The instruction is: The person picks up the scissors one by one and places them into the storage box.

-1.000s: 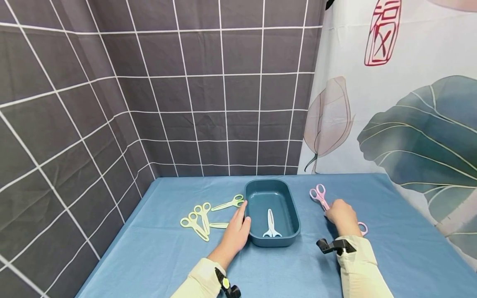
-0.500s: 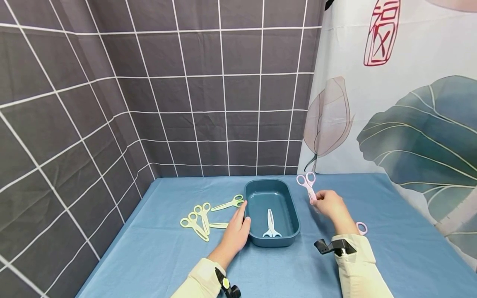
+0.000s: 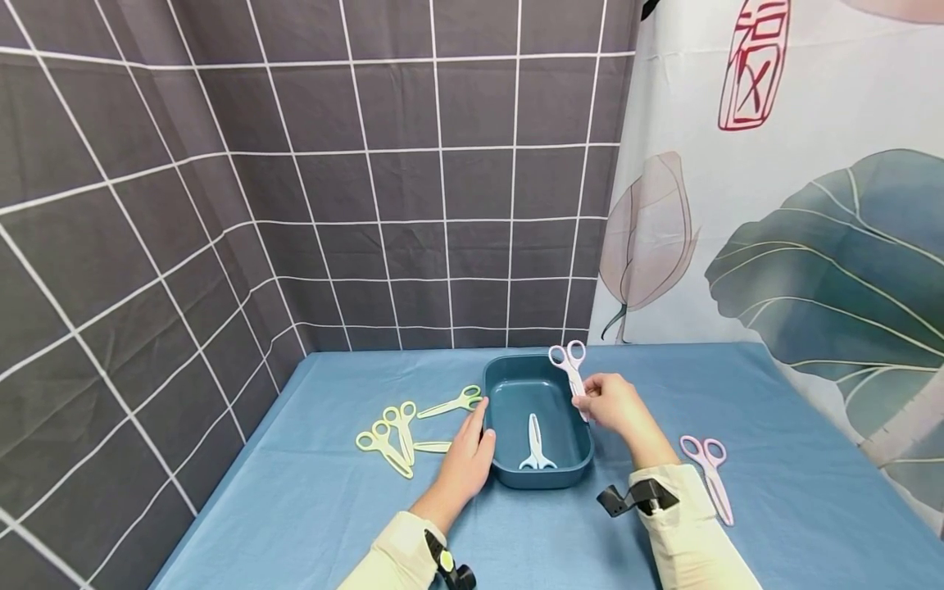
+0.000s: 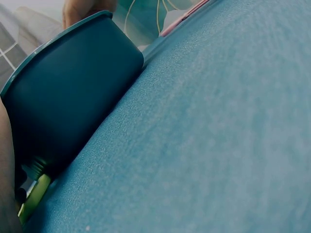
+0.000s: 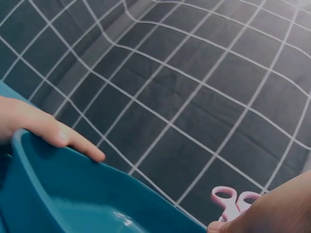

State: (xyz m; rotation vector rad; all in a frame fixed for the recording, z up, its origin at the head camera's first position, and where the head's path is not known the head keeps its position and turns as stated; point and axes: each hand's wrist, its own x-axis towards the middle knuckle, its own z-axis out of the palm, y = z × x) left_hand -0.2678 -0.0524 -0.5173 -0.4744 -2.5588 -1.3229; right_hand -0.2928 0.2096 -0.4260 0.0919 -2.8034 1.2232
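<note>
My right hand (image 3: 618, 411) pinches a pair of pink scissors (image 3: 569, 369) by the blades, handle loops pointing up and away. The scissors are over the right rim of a deep teal tray (image 3: 583, 471); in the right wrist view, the pink scissors (image 5: 230, 208) show beside the thumb. My left hand (image 3: 465, 459) rests on the tray's left side with its fingers extended along the rim. A white-and-blue pair of scissors (image 3: 537, 447) lies inside the tray. A second pink pair of scissors (image 3: 710, 475) lies on the table near my right forearm.
Several yellow-green scissors (image 3: 401, 426) lie left of the tray, one partly hidden by the left hand. A blue cloth (image 3: 295, 508) covers the table. Behind it hang a grey gridded curtain (image 3: 406, 197) and a white leaf-printed curtain (image 3: 671, 98).
My right hand has lifted the pink scissors off the table and carried them left to the tray. The other pink pair is now uncovered. My left hand has stayed put.
</note>
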